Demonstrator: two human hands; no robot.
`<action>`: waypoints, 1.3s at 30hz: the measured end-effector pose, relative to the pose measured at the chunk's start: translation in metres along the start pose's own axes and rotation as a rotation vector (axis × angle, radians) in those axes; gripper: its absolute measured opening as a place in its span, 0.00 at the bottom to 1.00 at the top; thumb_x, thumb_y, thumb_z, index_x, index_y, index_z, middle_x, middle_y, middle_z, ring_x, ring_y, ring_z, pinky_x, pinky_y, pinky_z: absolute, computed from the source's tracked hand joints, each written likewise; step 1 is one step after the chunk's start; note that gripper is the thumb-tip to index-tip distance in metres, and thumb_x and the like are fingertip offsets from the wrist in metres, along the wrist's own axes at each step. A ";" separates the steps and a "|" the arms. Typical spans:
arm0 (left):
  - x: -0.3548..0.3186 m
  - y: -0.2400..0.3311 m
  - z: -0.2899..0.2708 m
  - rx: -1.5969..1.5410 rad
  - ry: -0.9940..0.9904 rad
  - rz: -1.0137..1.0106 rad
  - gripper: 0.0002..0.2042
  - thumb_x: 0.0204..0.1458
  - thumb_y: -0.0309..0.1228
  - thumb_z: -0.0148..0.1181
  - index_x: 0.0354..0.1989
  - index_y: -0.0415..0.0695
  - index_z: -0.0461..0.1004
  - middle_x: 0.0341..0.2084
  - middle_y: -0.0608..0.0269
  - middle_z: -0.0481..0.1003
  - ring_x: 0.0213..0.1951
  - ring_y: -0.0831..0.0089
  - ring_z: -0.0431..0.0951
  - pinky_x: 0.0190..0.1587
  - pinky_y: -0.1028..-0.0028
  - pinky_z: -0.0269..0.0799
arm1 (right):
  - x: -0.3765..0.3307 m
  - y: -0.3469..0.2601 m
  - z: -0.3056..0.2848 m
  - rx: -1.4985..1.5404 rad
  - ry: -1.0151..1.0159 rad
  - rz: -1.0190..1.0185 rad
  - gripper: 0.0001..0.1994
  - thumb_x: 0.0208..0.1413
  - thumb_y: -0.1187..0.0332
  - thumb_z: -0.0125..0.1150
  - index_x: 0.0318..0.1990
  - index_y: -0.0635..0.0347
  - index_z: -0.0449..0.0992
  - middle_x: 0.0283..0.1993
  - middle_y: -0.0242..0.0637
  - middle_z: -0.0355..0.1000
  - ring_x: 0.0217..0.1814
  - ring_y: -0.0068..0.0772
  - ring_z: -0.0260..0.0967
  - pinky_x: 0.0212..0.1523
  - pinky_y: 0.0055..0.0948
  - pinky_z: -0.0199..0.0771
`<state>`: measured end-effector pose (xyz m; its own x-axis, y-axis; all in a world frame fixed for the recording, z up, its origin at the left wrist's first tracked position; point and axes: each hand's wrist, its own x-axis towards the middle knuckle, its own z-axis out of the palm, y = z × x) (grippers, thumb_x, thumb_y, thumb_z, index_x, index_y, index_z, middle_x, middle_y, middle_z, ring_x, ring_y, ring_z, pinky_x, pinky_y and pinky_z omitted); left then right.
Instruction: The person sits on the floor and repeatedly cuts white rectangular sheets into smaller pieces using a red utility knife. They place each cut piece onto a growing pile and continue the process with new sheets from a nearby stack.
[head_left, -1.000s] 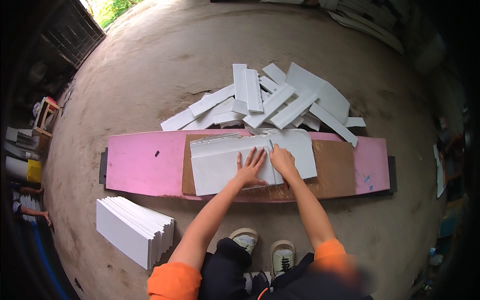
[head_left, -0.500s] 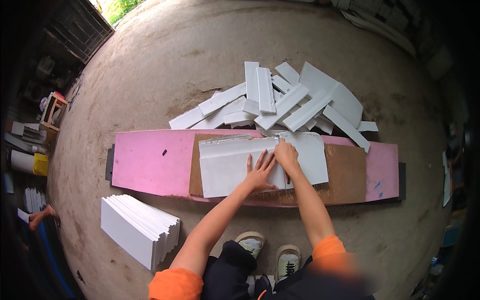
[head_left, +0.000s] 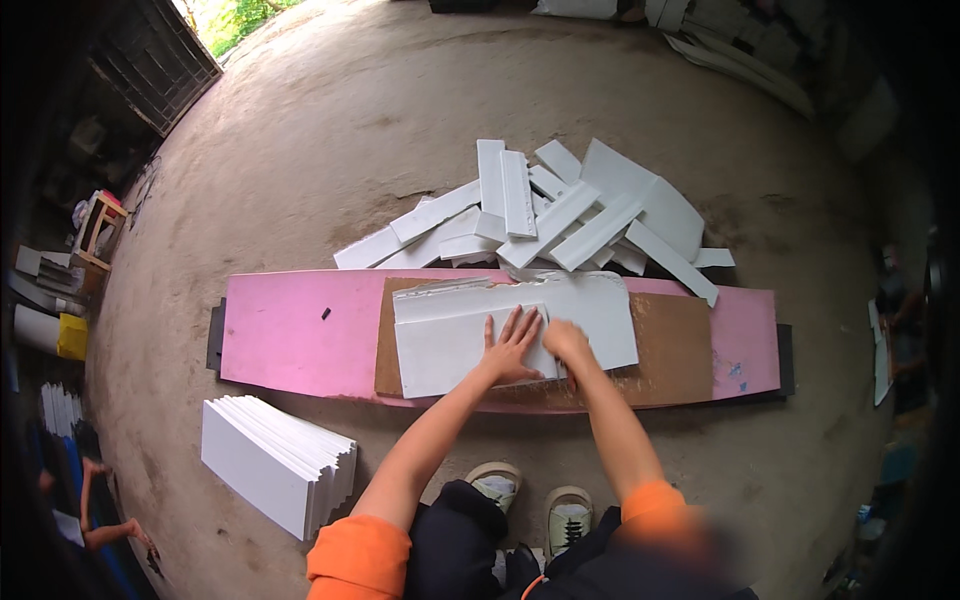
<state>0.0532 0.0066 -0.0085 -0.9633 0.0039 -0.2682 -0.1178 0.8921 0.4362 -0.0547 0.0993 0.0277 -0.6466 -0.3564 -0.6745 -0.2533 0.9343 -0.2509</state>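
A smaller white foam-like panel overlies a larger white sheet with a ragged far edge. My left hand presses flat on the smaller panel, fingers spread, near its right edge. Just right of it, my right hand is closed in a fist at that edge. From under the fist pokes a slim reddish-brown tool, seemingly a utility knife; its blade is hidden. Both white pieces rest on a brown board, which lies on a long pink board.
Beyond the boards lies a heap of white offcuts. A stack of white panels stands on the concrete floor at near left. A small dark piece lies on the pink board. At far left, another person's limbs show.
My right hand has slid nearer to me along the panel's edge. My left hand stays pressed on the panel. The whole view has shifted slightly.
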 end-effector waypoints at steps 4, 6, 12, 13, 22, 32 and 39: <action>-0.006 -0.009 0.002 -0.001 0.057 -0.025 0.56 0.28 0.58 0.62 0.64 0.51 0.35 0.65 0.69 0.33 0.66 0.67 0.27 0.57 0.42 0.15 | -0.070 0.024 0.037 -0.046 0.030 0.013 0.17 0.51 0.65 0.44 0.47 0.63 0.68 0.47 0.56 0.67 0.50 0.55 0.64 0.51 0.45 0.63; -0.003 -0.008 0.001 0.014 0.083 -0.008 0.56 0.28 0.58 0.62 0.64 0.51 0.36 0.65 0.69 0.34 0.66 0.67 0.28 0.57 0.43 0.16 | -0.083 0.043 0.049 -0.066 0.025 0.006 0.17 0.50 0.65 0.43 0.45 0.64 0.69 0.47 0.56 0.67 0.51 0.53 0.64 0.52 0.45 0.62; 0.008 0.006 0.006 0.018 0.096 0.019 0.56 0.28 0.59 0.62 0.64 0.51 0.35 0.65 0.70 0.34 0.66 0.68 0.28 0.58 0.43 0.17 | -0.054 0.148 0.014 0.337 0.513 -0.047 0.19 0.54 0.58 0.45 0.23 0.69 0.70 0.20 0.52 0.70 0.26 0.48 0.71 0.29 0.42 0.68; 0.005 0.000 0.009 0.027 0.108 0.020 0.57 0.27 0.59 0.62 0.64 0.51 0.35 0.65 0.70 0.33 0.66 0.68 0.27 0.58 0.42 0.17 | -0.046 0.149 0.008 0.341 0.683 -0.045 0.20 0.50 0.56 0.53 0.24 0.69 0.69 0.21 0.51 0.69 0.28 0.51 0.70 0.31 0.42 0.68; -0.008 -0.007 0.003 -0.004 0.073 -0.010 0.57 0.26 0.58 0.63 0.64 0.53 0.35 0.65 0.71 0.33 0.66 0.69 0.28 0.58 0.42 0.18 | 0.007 0.162 -0.003 0.850 0.523 -0.025 0.20 0.32 0.68 0.70 0.31 0.67 0.66 0.29 0.42 0.69 0.32 0.35 0.67 0.35 0.33 0.66; -0.004 -0.003 -0.006 -0.008 0.025 -0.017 0.56 0.27 0.58 0.62 0.65 0.55 0.33 0.65 0.72 0.32 0.65 0.69 0.27 0.58 0.43 0.18 | 0.006 0.128 -0.116 0.292 0.806 -0.407 0.23 0.32 0.76 0.67 0.41 0.67 0.67 0.22 0.43 0.67 0.24 0.41 0.65 0.29 0.32 0.65; -0.007 -0.004 -0.009 0.011 0.007 -0.005 0.56 0.29 0.58 0.61 0.65 0.54 0.32 0.65 0.70 0.32 0.65 0.67 0.26 0.58 0.43 0.18 | -0.001 0.110 -0.150 0.185 0.752 -0.525 0.25 0.37 0.77 0.62 0.48 0.67 0.65 0.29 0.51 0.68 0.30 0.46 0.65 0.33 0.33 0.65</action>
<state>0.0588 -0.0007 -0.0005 -0.9644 -0.0031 -0.2646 -0.1197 0.8969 0.4258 -0.1894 0.2010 0.1053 -0.7936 -0.5851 0.1669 -0.5685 0.6153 -0.5461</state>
